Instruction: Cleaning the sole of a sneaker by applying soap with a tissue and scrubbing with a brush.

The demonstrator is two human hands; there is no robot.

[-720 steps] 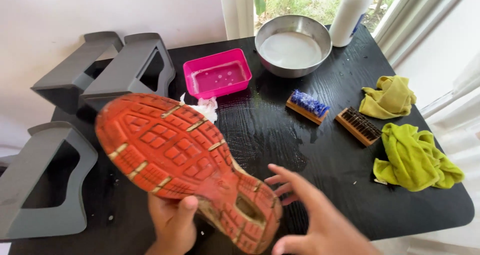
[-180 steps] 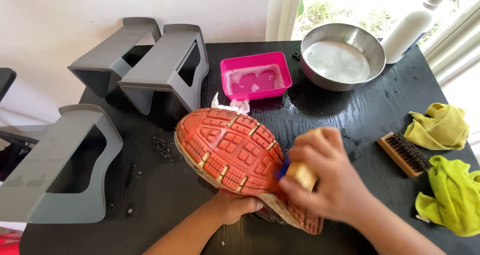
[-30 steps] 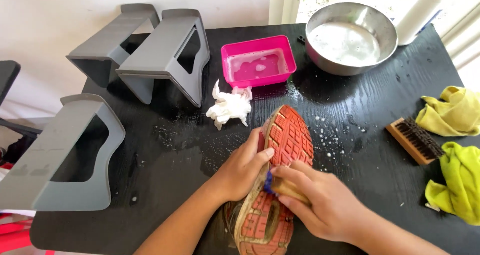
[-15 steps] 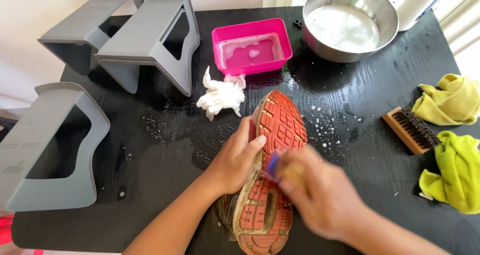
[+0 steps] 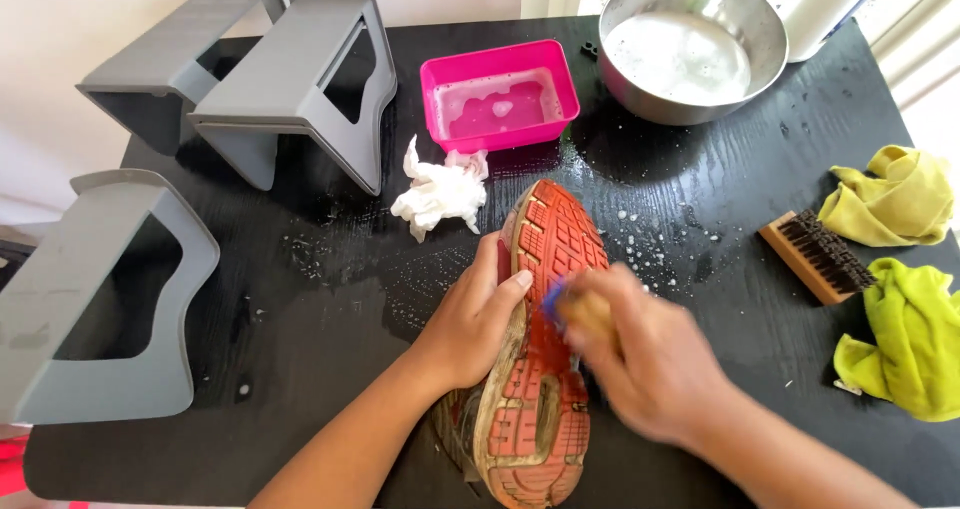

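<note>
A shoe with an orange-red ribbed sole lies sole-up on the wet black table, toe pointing away from me. My left hand grips its left edge at mid-length. My right hand, blurred by motion, is closed around a small wooden brush with blue bristles and presses it against the middle of the sole.
A pink tub of soapy water and a steel bowl stand at the back, with a white bottle behind. A crumpled white tissue lies beside the shoe. Three grey stands fill the left. A dark-bristled brush and yellow-green cloths lie right.
My right hand has shifted the blue brush slightly up along the sole in a scrubbing stroke. The shoe and my left hand have stayed almost in place.
</note>
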